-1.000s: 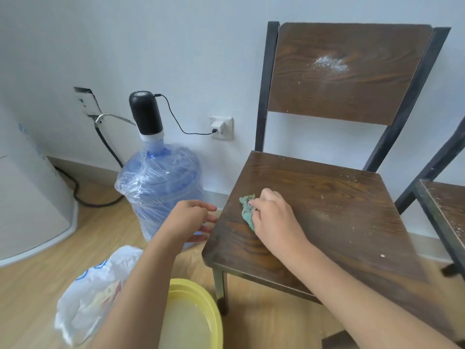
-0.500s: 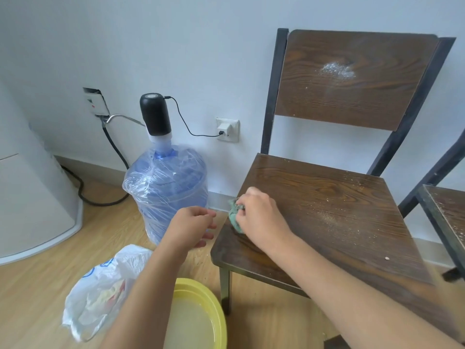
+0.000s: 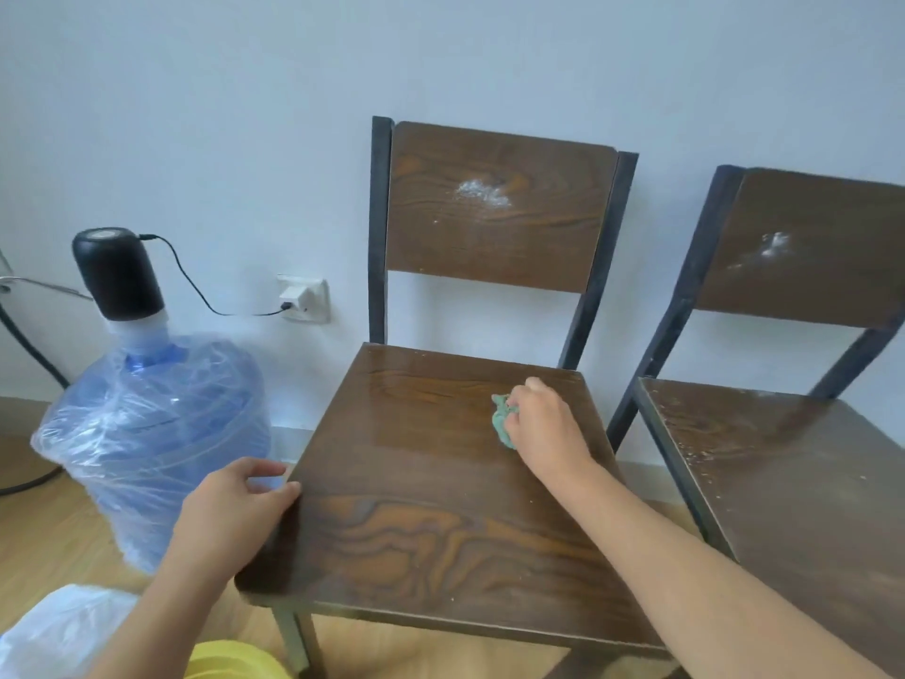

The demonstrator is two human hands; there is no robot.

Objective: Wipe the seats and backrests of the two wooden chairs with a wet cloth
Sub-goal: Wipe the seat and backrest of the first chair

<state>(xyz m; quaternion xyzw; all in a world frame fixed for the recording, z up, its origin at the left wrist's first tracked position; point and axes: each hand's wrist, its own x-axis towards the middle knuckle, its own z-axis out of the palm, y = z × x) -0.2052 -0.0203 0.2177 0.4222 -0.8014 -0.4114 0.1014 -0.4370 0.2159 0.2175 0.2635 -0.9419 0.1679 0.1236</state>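
- One view only, worn on the person's head, looking forward and down from above the near chair (image 3: 440, 482) toward the pale wall (image 3: 245, 115).
- It sits close: both forearms enter from the bottom edge, and the fingers (image 3: 534, 389) of the right hand fall near the frame's centre.
- Left of those fingers the view takes in a water jug (image 3: 156, 433); right of them, a second chair (image 3: 793, 482), cut by the frame edge.
- The wide lens bends the edges.
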